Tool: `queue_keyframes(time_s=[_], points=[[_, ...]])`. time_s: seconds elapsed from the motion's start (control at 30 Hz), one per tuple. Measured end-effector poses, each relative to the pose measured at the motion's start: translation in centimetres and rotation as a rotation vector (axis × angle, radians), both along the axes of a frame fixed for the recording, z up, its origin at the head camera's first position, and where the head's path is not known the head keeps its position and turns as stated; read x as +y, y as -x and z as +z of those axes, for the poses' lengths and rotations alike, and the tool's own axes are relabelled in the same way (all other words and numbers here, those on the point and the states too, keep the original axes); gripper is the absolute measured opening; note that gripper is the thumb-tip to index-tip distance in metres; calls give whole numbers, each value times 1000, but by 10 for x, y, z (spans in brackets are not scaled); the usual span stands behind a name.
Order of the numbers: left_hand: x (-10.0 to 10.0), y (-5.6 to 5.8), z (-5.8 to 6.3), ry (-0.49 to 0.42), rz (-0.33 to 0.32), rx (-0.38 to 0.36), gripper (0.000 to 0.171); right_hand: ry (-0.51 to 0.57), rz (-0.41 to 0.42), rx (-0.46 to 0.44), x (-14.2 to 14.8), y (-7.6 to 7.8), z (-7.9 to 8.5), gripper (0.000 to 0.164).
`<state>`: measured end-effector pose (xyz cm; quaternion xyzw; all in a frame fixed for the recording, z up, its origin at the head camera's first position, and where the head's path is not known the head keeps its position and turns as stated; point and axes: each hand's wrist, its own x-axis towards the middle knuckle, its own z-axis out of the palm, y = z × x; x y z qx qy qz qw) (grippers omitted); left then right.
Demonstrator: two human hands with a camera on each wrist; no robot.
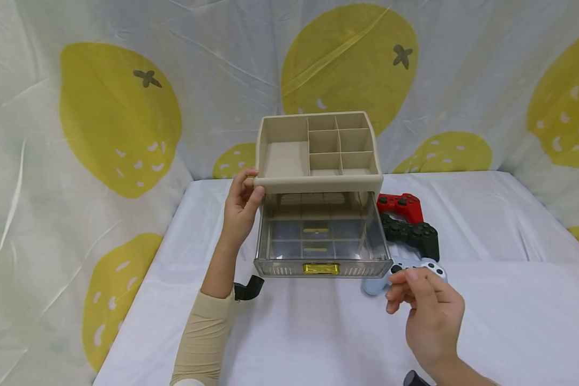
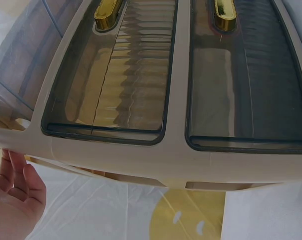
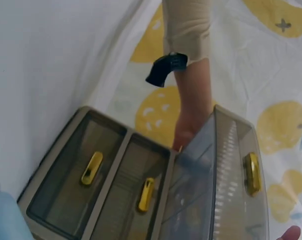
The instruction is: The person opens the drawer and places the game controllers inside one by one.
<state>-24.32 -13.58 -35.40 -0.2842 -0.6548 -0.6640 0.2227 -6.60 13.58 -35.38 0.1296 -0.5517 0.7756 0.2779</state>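
Note:
A beige desktop organizer (image 1: 318,185) stands on the white cloth, with an open compartment top and smoky clear drawers below. Its top drawer (image 1: 320,268), fitted with a gold handle (image 1: 321,268), is pulled far out; the two lower drawers, seen in the right wrist view, are closed. My left hand (image 1: 241,209) holds the organizer's upper left side, thumb near the front edge. Bent fingers touch its rim in the left wrist view. Beside the drawer's front right corner, my right hand (image 1: 434,316) hovers with loosely curled fingers and nothing in it.
Along the organizer's right side lie a red game controller (image 1: 401,207), a black one (image 1: 412,234) and a light blue one (image 1: 378,284), partly hidden by the drawer and my right hand. Behind hangs a lemon-print sheet (image 1: 231,80).

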Motion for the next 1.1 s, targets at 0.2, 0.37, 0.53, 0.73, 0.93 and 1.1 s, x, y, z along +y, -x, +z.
queue_keyframes(time_s=[0.2, 0.37, 0.53, 0.73, 0.93, 1.1], points=[[1, -2, 2, -15, -13, 2, 36, 106, -72, 7, 20, 14, 3, 29], [1, -3, 3, -23, -21, -1, 33, 57, -206, -201, 37, 28, 11, 31], [1, -2, 2, -30, -27, 4, 38, -74, -239, -386, 61, 48, 13, 32], [0, 1, 0, -22, -23, 15, 43, -304, -23, -529, 102, 79, 2, 30], [1, 1, 1, -12, -24, 19, 44, -359, 128, -637, 138, 109, -13, 22], [1, -1, 2, -24, -32, 15, 38, -340, 163, -685, 159, 129, -22, 26]])
